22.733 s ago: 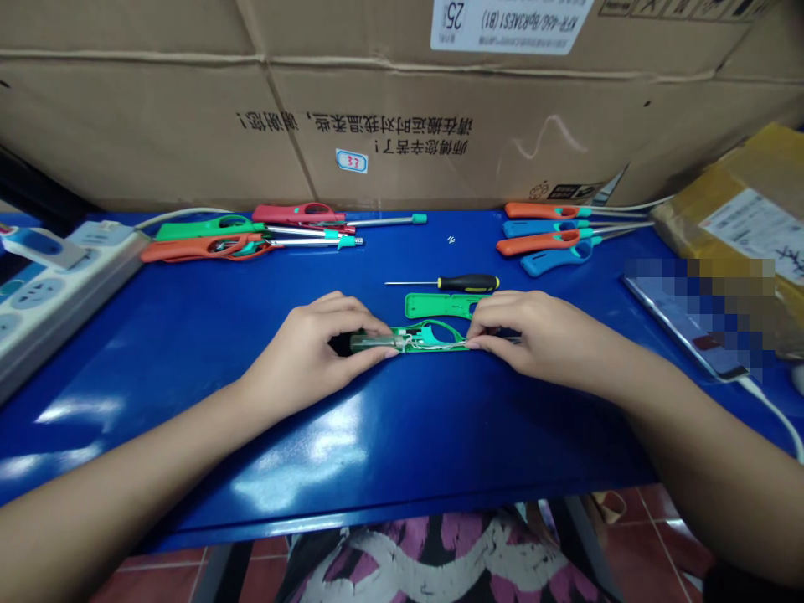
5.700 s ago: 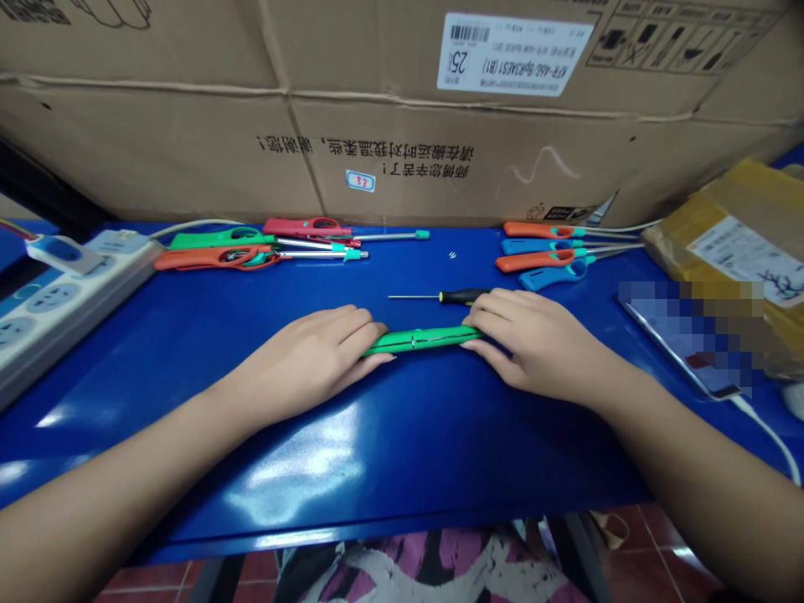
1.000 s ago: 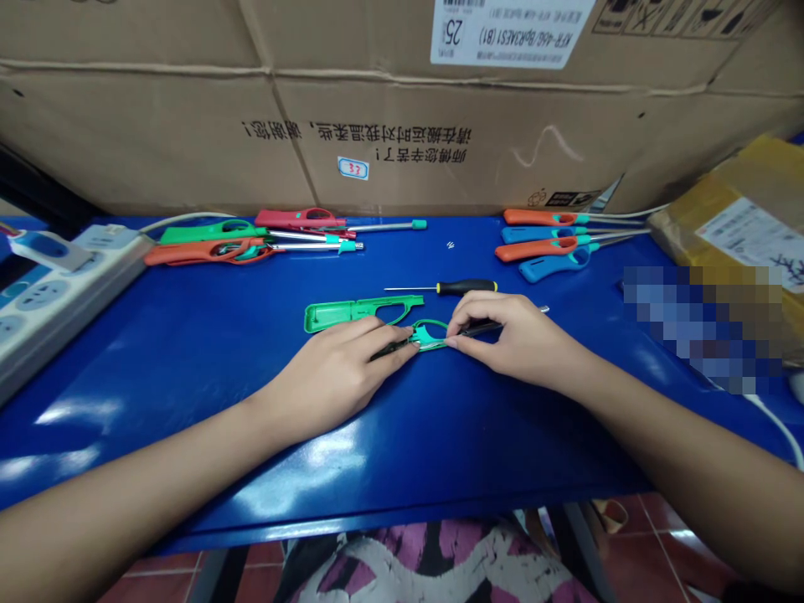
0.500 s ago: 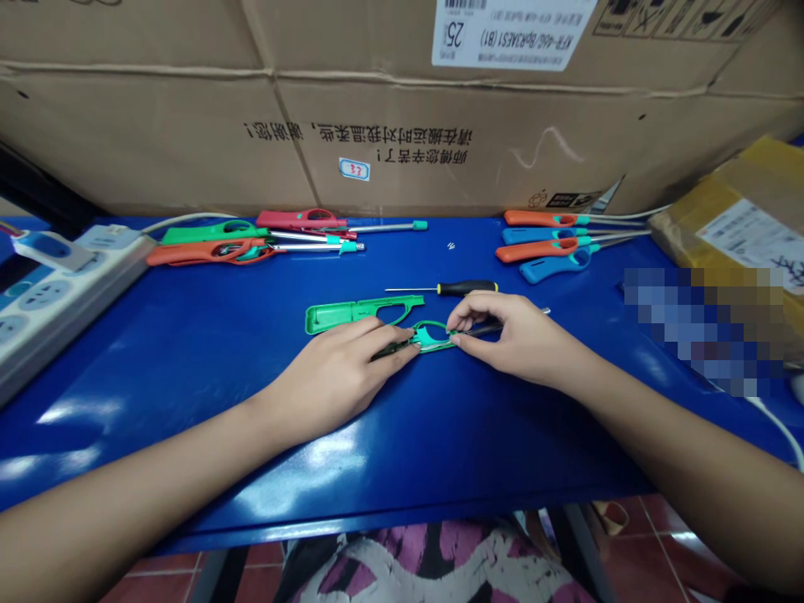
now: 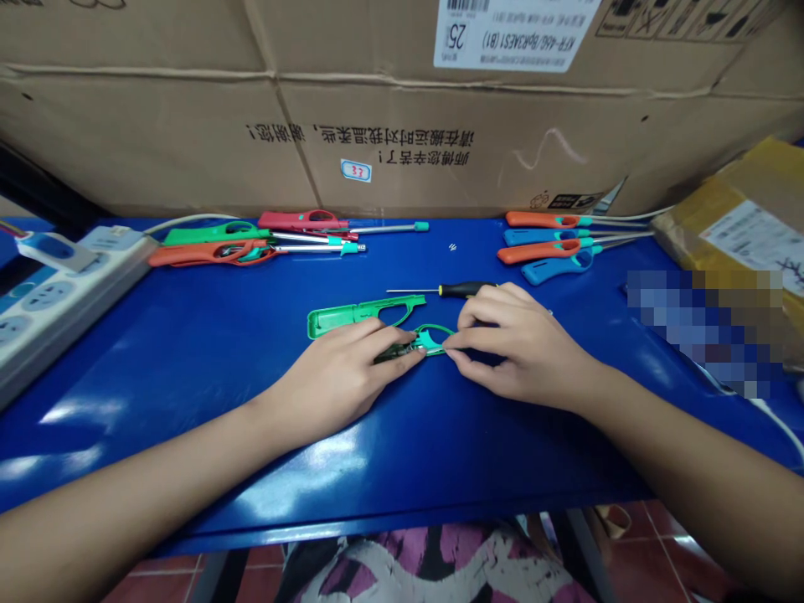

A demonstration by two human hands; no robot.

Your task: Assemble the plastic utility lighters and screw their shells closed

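An opened green gas lighter [image 5: 445, 328] lies on the blue table between my hands, its inner parts showing around the turquoise trigger [image 5: 428, 339]. My left hand [image 5: 342, 373] is closed over its handle end, thumb and index finger beside the trigger; the palm hides most of that end. My right hand [image 5: 524, 347] pinches at the lighter's front, thumb and fingertips close together by the trigger loop. What exactly is between those tips is too small to tell. The other green half-shell [image 5: 342, 318], hollow side up, rests just behind my left hand.
A black-and-yellow screwdriver [image 5: 461, 290] lies behind my right hand, and tiny screws [image 5: 452, 247] lie farther back. Several lighters, including a red one [image 5: 301, 219] and a blue one [image 5: 556, 268], line the cardboard box [image 5: 402, 109]. A power strip [image 5: 69, 293] stands left, a phone [image 5: 697, 335] right.
The green halves, held together 5.7 seconds ago, are now apart, one lying behind my left hand. In the last half second my right fingertips shifted slightly left and down; my left hand stayed put.
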